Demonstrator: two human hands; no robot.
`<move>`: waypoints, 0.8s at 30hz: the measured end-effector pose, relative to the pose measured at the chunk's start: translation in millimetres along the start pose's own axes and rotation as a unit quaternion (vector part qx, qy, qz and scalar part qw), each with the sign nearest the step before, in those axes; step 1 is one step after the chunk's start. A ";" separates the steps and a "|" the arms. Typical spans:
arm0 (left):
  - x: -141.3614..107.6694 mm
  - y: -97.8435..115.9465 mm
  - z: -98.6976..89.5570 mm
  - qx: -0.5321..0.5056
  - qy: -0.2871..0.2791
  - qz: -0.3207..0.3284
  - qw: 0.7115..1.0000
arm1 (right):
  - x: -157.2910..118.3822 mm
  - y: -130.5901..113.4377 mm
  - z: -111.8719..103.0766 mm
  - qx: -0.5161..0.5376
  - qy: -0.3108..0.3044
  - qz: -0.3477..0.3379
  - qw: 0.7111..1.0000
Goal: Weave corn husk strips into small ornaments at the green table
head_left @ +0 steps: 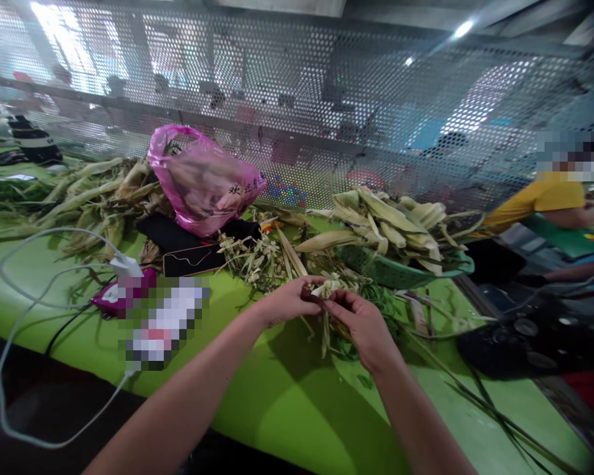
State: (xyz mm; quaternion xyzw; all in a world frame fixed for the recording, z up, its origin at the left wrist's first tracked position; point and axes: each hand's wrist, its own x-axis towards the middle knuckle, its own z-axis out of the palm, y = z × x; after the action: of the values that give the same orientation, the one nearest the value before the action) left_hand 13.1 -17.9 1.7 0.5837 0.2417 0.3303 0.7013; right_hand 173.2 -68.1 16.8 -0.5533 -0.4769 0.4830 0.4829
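Note:
Both hands meet over the green table (297, 389), pinching a small bunch of pale dried husk pieces (328, 287). My left hand (293, 302) grips the bunch from the left, its fingers curled. From the right, my right hand (360, 322) closes thumb and fingers on the same bunch, and the fingertips nearly touch. Thin strips hang below the hands. Behind them lies a heap of small cut husk pieces (257, 260). A green basket (400, 272) piled with dry corn husks (391, 221) stands at the back right.
A pink plastic bag (205, 178) and more husks (99, 198) lie at the back left. A dark phone (191, 260), a purple power strip (121, 295) and white cables are at the left. Long stems (475, 392) cross the right side. A person in yellow (539, 201) sits beyond.

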 end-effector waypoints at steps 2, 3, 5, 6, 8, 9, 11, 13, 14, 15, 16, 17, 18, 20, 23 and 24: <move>0.2 -1.1 -1.0 0.020 0.030 -0.001 0.999 | 1.5 2.3 -1.6 0.014 0.023 -0.010 1.000; -0.1 -0.9 -1.1 0.049 0.044 0.004 0.998 | 2.4 3.7 -2.5 0.015 0.031 -0.018 0.999; -1.1 1.0 -0.3 0.142 0.051 0.016 0.988 | 3.9 6.3 -4.3 0.003 0.046 -0.039 0.998; -1.9 2.2 0.8 0.193 0.042 0.016 0.980 | 4.6 7.3 -4.9 -0.007 0.052 -0.053 0.997; -3.3 4.1 4.1 0.279 0.022 0.010 0.960 | 5.3 8.6 -5.5 -0.030 0.064 -0.082 0.994; -3.9 4.3 5.9 0.308 0.020 0.010 0.951 | 5.4 8.7 -5.5 -0.043 0.070 -0.094 0.992; -4.4 3.3 9.1 0.346 0.033 0.015 0.938 | 5.2 8.4 -5.2 -0.066 0.078 -0.109 0.989; -4.4 1.5 10.5 0.367 0.049 0.019 0.929 | 4.7 7.4 -4.9 -0.073 0.080 -0.113 0.988; -4.2 0.9 10.5 0.371 0.051 0.019 0.927 | 4.4 6.8 -4.8 -0.073 0.078 -0.113 0.988; -4.0 0.7 10.1 0.370 0.049 0.018 0.927 | 4.1 6.3 -4.8 -0.072 0.078 -0.113 0.988; -3.8 1.1 9.6 0.364 0.044 0.015 0.930 | 4.0 5.8 -4.8 -0.071 0.078 -0.113 0.988; -3.7 2.1 8.9 0.352 0.036 0.011 0.935 | 3.9 5.3 -4.8 -0.069 0.078 -0.111 0.988; -3.8 3.6 8.1 0.333 0.026 0.006 0.943 | 3.9 4.9 -4.9 -0.068 0.079 -0.107 0.989; -4.4 7.4 6.8 0.283 0.015 -0.002 0.959 | 4.2 4.3 -5.1 -0.063 0.080 -0.100 0.990; -5.6 12.2 4.9 0.212 0.020 -0.005 0.977 | 4.6 3.8 -5.2 -0.065 0.082 -0.097 0.990; -6.0 13.1 4.4 0.193 0.019 -0.004 0.981 | 4.7 3.7 -5.1 -0.069 0.084 -0.100 0.989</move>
State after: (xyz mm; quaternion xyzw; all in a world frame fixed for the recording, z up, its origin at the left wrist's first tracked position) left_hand 9.9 -23.9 15.1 0.7005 0.3164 0.2853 0.5725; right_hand 178.8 -64.1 13.1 -0.5733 -0.5198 0.3503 0.5276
